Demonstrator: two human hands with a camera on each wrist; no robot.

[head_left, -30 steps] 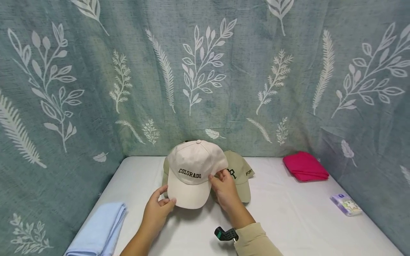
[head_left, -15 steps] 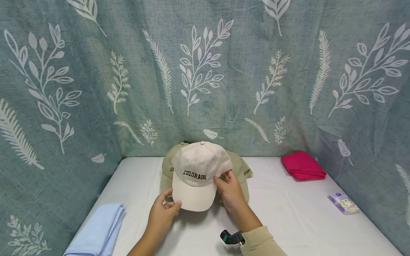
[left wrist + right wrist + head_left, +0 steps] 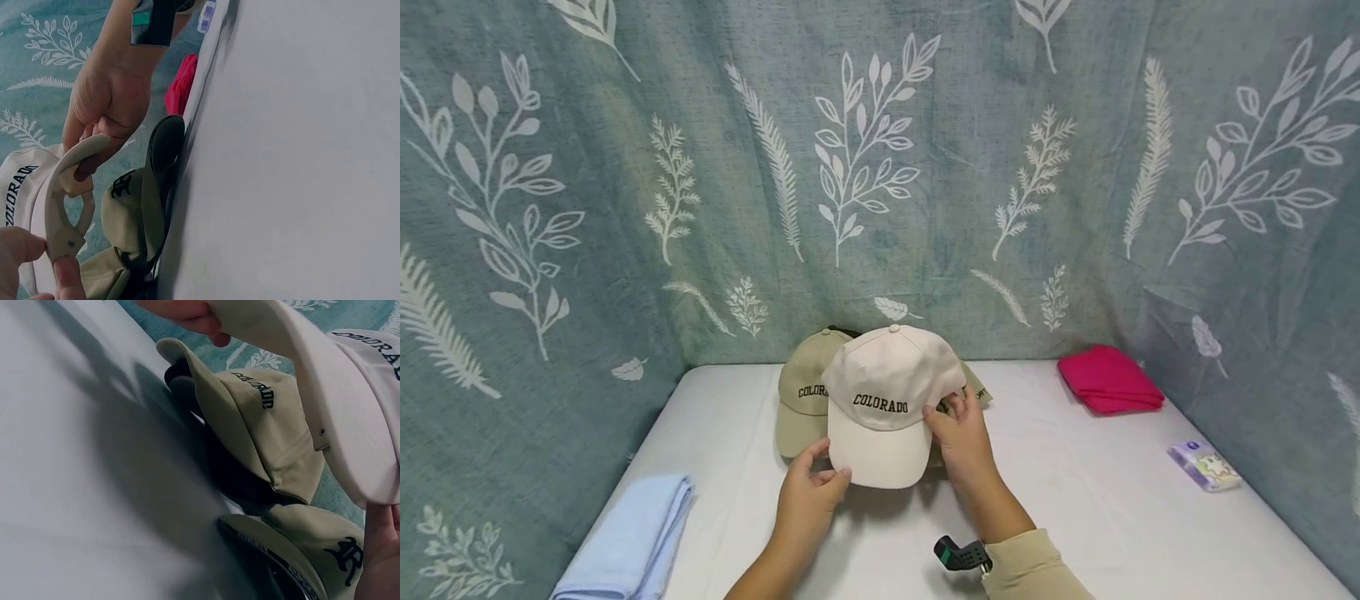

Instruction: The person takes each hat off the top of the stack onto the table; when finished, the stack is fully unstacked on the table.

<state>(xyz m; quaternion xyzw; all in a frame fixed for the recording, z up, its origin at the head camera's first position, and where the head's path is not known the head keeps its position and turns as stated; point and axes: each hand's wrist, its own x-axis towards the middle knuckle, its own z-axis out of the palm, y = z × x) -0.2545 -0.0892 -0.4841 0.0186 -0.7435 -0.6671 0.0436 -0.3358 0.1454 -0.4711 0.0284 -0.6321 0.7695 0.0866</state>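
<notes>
One cream cloth baseball cap [image 3: 891, 371] hangs between both grips, brim [image 3: 880, 457] tipped down, left hand [image 3: 808, 492] pinching its left edge, right hand [image 3: 966, 437] pinching kinda higher

Curtained booth [image 3: 1270, 292]: leaf-print drapes [image 3: 955, 192], white table [image 3: 1090, 483]

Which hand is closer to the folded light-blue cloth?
Left. The left hand pinches the white cap on the side facing the light-blue cloth, apart from it; the right hand holds the cap's opposite side, farther away.
</notes>
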